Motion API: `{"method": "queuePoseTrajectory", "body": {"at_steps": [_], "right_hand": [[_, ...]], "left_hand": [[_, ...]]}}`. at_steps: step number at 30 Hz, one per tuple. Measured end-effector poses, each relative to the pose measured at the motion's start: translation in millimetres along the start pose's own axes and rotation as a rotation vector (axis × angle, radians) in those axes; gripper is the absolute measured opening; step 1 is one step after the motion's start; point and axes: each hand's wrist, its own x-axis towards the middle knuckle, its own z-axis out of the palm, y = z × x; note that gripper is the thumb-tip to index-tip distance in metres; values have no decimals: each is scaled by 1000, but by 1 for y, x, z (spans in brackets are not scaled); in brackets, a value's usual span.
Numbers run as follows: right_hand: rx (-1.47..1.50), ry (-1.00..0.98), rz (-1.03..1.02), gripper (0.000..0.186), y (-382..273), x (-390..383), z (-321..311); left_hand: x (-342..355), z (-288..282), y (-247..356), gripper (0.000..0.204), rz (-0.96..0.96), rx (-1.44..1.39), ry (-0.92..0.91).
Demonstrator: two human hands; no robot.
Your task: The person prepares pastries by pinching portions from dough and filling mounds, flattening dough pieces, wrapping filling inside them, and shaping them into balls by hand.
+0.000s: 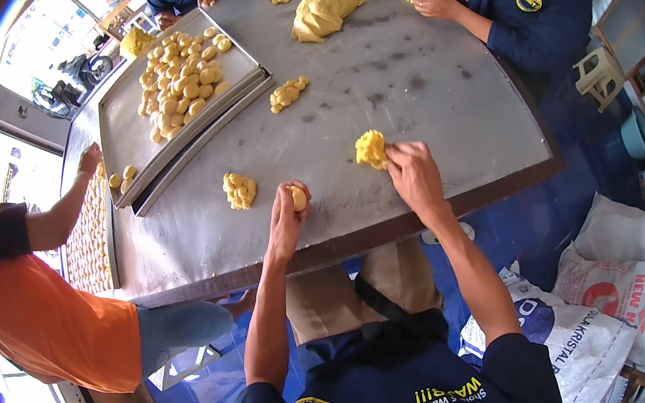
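Observation:
My left hand (287,217) is closed around a small pale piece of dough (298,198), held just above the near edge of the metal table. Farther right, my right hand (416,177) has its fingertips pinched at the side of a bright yellow, crumbly lump (371,149). Its fingers partly hide what they grip. Beside my left hand, to the left, lies a cluster of small dough pieces (239,190). A second cluster of dough pieces (288,94) sits farther up the table.
A metal tray (127,101) holds many rounded dough pieces (184,80). A large dough mass (325,15) rests at the far side. Co-workers stand at the far side, and a person in an orange shirt (50,321) is at left. White sacks (564,336) lie at right.

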Motion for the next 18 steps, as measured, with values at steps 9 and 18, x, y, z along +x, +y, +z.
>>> {"method": "queuePoseTrajectory", "body": {"at_steps": [9, 18], "right_hand": [[41, 202, 46, 26, -11, -21, 7], [87, 193, 52, 28, -11, -21, 6]], "left_hand": [[-2, -11, 5, 23, 680, 1125, -82], [-11, -20, 13, 18, 401, 963, 140]]}}
